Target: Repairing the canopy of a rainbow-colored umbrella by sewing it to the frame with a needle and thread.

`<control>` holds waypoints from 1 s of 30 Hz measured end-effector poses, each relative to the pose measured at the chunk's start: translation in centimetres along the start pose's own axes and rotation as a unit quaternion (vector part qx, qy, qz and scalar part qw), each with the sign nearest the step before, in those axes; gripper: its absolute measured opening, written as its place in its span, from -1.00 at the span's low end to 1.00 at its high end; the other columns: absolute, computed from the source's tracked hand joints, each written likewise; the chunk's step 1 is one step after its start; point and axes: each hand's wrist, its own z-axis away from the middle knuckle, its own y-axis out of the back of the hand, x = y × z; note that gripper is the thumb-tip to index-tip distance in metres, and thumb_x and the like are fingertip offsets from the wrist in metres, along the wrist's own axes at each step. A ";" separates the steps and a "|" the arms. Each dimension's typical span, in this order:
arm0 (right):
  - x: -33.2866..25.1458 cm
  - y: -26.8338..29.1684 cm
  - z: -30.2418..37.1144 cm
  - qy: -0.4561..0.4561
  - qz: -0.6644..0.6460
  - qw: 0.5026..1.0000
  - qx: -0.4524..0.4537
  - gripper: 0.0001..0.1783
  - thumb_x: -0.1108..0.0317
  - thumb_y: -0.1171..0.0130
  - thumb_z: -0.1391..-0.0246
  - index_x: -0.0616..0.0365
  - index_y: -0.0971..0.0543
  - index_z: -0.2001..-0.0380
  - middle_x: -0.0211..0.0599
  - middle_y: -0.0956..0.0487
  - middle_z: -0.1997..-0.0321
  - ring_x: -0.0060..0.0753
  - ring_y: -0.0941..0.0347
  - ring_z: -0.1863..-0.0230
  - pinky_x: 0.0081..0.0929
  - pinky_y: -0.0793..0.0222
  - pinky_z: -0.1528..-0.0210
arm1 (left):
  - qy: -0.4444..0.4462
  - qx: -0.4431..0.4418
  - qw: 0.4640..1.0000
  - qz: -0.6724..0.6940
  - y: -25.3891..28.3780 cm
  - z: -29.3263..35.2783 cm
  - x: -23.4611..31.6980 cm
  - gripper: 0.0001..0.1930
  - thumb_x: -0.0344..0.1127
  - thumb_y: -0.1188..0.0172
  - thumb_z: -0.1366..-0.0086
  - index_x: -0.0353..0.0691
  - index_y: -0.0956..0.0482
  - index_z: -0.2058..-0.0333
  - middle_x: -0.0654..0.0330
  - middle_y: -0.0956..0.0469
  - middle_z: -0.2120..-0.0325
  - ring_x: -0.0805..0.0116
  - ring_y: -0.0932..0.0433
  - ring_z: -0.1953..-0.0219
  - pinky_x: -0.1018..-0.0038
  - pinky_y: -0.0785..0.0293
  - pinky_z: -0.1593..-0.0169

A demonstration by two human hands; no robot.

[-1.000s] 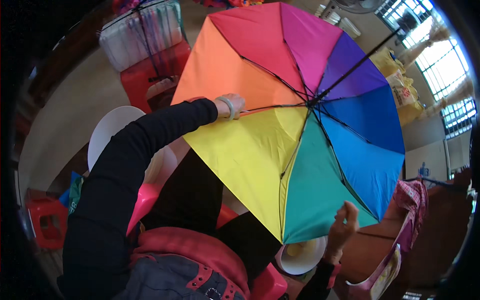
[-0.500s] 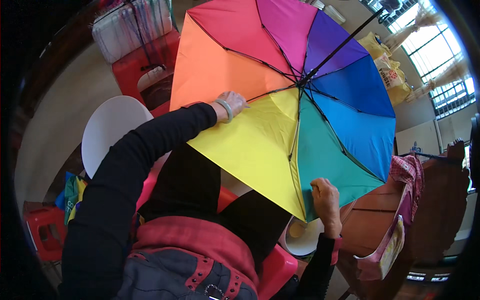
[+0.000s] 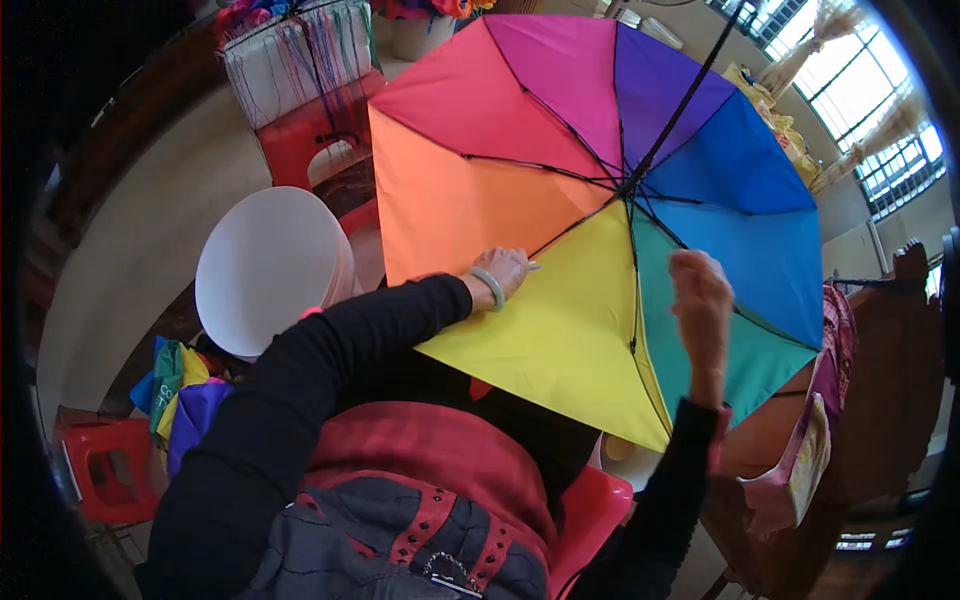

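A pink plastic chair shows at five o'clock. The left hand, near the middle, has its grip closed on an opened rainbow umbrella spreading from twelve to four o'clock; the right hand rises before it at three, fingers curled, contents unclear. Beyond are a white bucket at nine, a red stool at eleven, a barred window at two.

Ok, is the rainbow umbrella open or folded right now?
The umbrella is open: its coloured panels spread wide, ribs fanning out around the black shaft.
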 end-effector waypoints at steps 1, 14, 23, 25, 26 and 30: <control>-0.1 -2.2 0.1 0.000 0.015 1.000 -0.022 -0.91 0.42 0.00 0.08 0.20 -0.44 0.56 -0.16 -0.41 0.56 -0.21 -0.33 0.47 -0.41 -0.24 0.45 | 0.036 0.008 0.999 0.036 -0.7 0.5 -0.2 -0.83 -0.37 0.05 -0.07 -0.31 -0.50 0.49 -0.05 -0.52 0.54 0.08 -0.54 0.44 0.23 -0.46 0.41; 10.1 -15.5 8.0 -0.117 0.124 0.981 -0.097 -0.86 0.42 0.05 0.18 0.20 -0.48 0.64 0.00 -0.47 0.60 0.02 -0.43 0.47 -0.16 -0.35 0.40 | 0.247 -0.127 0.799 0.533 -2.1 3.4 2.6 -0.80 -0.33 0.02 -0.09 -0.28 -0.38 0.66 0.22 -0.40 0.77 0.49 -0.28 0.85 0.54 -0.16 0.78; 9.1 -17.4 8.9 -0.154 0.209 0.957 -0.132 -0.88 0.40 0.05 0.15 0.17 -0.47 0.54 -0.01 -0.49 0.47 0.06 -0.44 0.40 -0.13 -0.36 0.39 | 0.255 -0.163 0.804 0.512 -2.4 2.9 3.1 -0.80 -0.29 0.01 -0.11 -0.26 -0.40 0.61 0.24 -0.41 0.75 0.55 -0.27 0.84 0.60 -0.17 0.78; 8.4 -17.1 9.1 -0.151 0.210 0.951 -0.169 -0.87 0.40 0.06 0.14 0.15 -0.48 0.53 -0.02 -0.50 0.46 0.05 -0.44 0.38 -0.12 -0.36 0.39 | 0.263 -0.158 0.795 0.524 -2.4 3.0 3.2 -0.80 -0.28 0.01 -0.11 -0.25 -0.41 0.61 0.25 -0.42 0.75 0.55 -0.27 0.83 0.60 -0.18 0.77; 8.2 -16.9 9.2 -0.149 0.210 0.948 -0.188 -0.87 0.40 0.07 0.13 0.14 -0.48 0.52 -0.02 -0.50 0.45 0.05 -0.44 0.37 -0.12 -0.36 0.39 | 0.267 -0.154 0.790 0.530 -2.4 3.0 3.3 -0.79 -0.27 0.00 -0.11 -0.25 -0.41 0.61 0.25 -0.42 0.75 0.55 -0.28 0.83 0.60 -0.19 0.76; 7.9 -16.4 9.3 -0.143 0.198 0.942 -0.228 -0.85 0.39 0.09 0.10 0.14 -0.49 0.52 -0.02 -0.50 0.44 0.04 -0.45 0.37 -0.13 -0.36 0.38 | 0.265 -0.164 0.793 0.524 -2.4 3.0 3.1 -0.77 -0.29 0.02 -0.10 -0.26 -0.43 0.66 0.23 -0.43 0.77 0.51 -0.31 0.82 0.54 -0.22 0.75</control>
